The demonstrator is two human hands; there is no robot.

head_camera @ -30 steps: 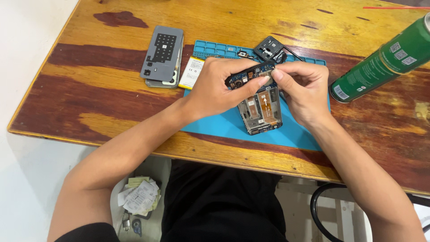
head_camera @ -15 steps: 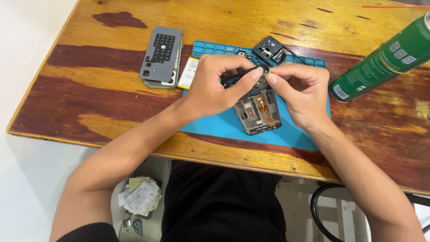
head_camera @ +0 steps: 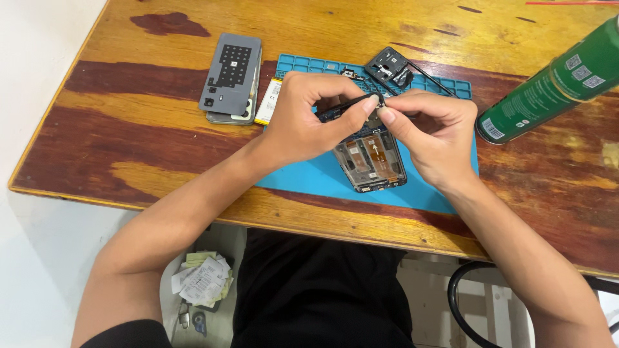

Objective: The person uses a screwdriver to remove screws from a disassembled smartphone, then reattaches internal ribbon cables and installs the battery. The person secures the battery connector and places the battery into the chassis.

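Blue silicone work mat [head_camera: 309,177] carries an opened black phone frame [head_camera: 373,160]. Since a second ago, both hands have risen slightly above it: left hand [head_camera: 303,122] and right hand [head_camera: 429,135] fingers now pinch a thin dark circuit strip [head_camera: 345,108] together over the frame's top end.

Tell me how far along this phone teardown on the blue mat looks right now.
Done: the grey back cover lies off to the side on the wooden table, and a small black plastic piece sits on the blue silicone mat. In hand: the left hand and right hand pinch a thin dark board above the opened phone frame. Left: parts inside the frame remain in place.
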